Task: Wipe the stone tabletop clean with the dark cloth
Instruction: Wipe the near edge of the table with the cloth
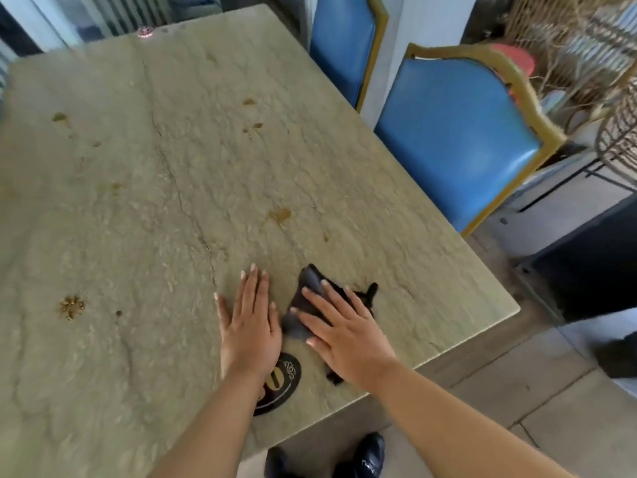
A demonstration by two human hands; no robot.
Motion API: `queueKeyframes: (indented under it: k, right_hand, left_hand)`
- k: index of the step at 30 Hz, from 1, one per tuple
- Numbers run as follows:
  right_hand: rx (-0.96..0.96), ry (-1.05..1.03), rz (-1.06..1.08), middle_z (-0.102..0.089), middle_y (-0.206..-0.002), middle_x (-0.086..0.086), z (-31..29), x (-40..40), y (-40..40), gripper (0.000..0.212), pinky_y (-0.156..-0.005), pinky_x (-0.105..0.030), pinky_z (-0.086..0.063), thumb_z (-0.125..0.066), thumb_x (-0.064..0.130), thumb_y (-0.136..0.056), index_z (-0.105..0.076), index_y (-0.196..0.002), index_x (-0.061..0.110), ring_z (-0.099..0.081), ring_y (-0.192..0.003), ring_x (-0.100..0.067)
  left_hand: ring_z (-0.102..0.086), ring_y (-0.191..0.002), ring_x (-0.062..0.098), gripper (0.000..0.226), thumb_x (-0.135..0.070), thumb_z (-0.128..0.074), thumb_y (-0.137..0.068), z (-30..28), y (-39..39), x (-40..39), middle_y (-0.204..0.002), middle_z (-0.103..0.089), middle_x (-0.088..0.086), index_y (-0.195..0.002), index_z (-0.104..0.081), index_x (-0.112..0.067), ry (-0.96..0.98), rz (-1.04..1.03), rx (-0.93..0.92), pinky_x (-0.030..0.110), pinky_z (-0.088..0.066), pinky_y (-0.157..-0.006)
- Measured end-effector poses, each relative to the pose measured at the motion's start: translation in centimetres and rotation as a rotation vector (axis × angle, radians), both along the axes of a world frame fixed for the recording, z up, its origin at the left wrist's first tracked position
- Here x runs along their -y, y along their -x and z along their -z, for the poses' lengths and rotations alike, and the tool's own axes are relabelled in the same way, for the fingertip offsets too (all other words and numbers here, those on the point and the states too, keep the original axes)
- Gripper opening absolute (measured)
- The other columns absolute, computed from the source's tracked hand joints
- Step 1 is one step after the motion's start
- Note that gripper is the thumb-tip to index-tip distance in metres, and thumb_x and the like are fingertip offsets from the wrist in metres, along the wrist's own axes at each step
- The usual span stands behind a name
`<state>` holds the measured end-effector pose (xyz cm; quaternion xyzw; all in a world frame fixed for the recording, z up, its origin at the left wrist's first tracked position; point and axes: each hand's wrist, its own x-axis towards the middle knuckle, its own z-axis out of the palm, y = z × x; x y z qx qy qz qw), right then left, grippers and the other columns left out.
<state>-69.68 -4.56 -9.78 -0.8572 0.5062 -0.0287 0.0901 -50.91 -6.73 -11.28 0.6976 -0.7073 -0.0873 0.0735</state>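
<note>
The black disc (pixel 280 384) at the desk's (pixel 144 215) near edge carries gold markings, unreadable. Your right hand (pixel 348 336) lies flat, fingers (pixel 312 298) spread and released, pressing the cloth (pixel 303 305) onto the stone near the near right corner. Your left hand (pixel 250 322) rests palm down just beside it, fingers extended, grasping nothing. Brown stains (pixel 280 214) dot the desk farther in.

The stone tabletop (pixel 172 174) lies open ahead and leftward, with only brown stains (pixel 280 215), while two blue chairs (pixel 458 139) crowd its right edge.
</note>
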Motion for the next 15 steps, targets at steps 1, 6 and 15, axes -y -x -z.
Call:
queueKeyframes:
  k: [1,6,15]
  right_hand:
    - [-0.014,0.02,-0.057,-0.027,-0.157,0.005,0.3,0.7,1.5,0.047,-0.115,-0.046,-0.011,-0.026,0.047,-0.099,-0.03,-0.145,0.039,-0.014,-0.147,-0.023]
    - [-0.029,-0.014,0.524,-0.009,-0.162,0.003,0.5,8.7,4.4,0.05,-0.119,-0.046,-0.002,-0.018,0.047,-0.101,-0.017,-0.15,0.037,0.002,-0.148,-0.024]
    - [0.004,-0.023,-0.148,-0.012,-0.16,0.008,0.4,7.4,-0.8,0.053,-0.118,-0.045,-0.005,-0.016,0.049,-0.099,-0.021,-0.15,0.035,-0.001,-0.148,-0.02]
  left_hand:
    - [0.006,-0.149,0.009,0.062,-0.038,-0.01,-0.096,0.0,0.0,0.0,-0.163,-0.004,-0.005,-0.155,-0.014,-0.02,-0.004,-0.006,-0.005,0.053,-0.004,-0.12]
    - [0.014,-0.147,0.007,0.058,-0.035,-0.01,-0.099,-0.1,0.1,-0.2,-0.163,0.005,-0.008,-0.155,-0.002,-0.022,-0.018,0.009,-0.009,0.052,-0.005,-0.121]
    - [0.004,-0.149,0.01,0.061,-0.027,-0.013,-0.095,0.1,-0.1,-0.2,-0.163,-0.005,-0.004,-0.154,-0.012,-0.013,-0.021,-0.004,0.014,0.051,-0.012,-0.121]
